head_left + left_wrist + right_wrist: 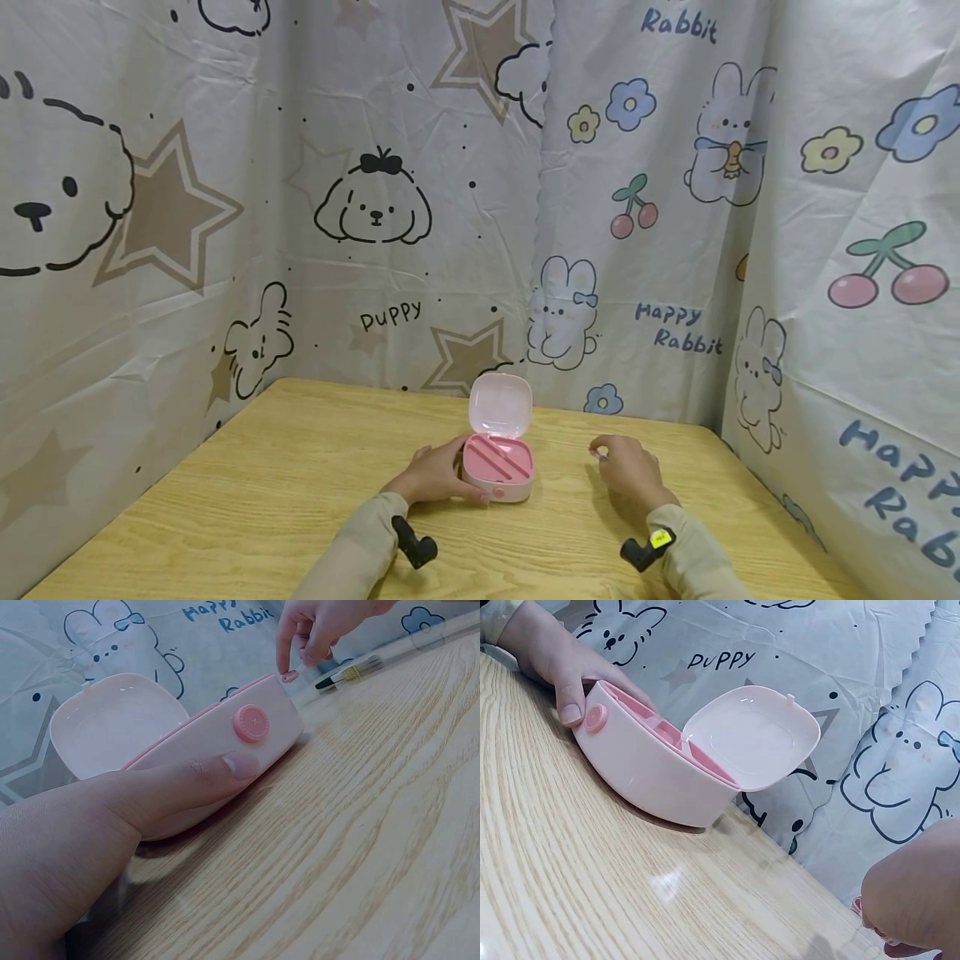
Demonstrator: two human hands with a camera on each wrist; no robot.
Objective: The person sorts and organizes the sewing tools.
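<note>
The pink box (pixel 517 492) sits on the worktop (pixel 300 467) and serves as the reference point. Its lid (pixel 500 406) stands raised at the rear of the box; diagonal dividers (pixel 516 457) cross the interior.

The left hand (pixel 429 478) grips the box at its left side, thumb laid along the front wall just beside the round button (pixel 251 723). The right hand (pixel 630 471), to the right of the box and apart from it, has its fingers curled in a pinch on a small pink item (pixel 290 676), too little of which shows to identify.

Handling, by judgement: the box appears to be rigid moulded plastic, light, with a smooth finish that may slip under dry fingers. The base walls are the sound place to take hold; the thin lid and its hinge look the weakest part and should not bear the weight. The small item is probably very light and easily dropped; a fingertip pinch suits it.

Markings: the cloth (pixel 450 208) behind the box reads "PUPPY", "Happy Rabbit" and "Rabbit". No brand is legible on the box. The yellow label (pixel 662 538) on the right wrist device cannot be read.
</note>
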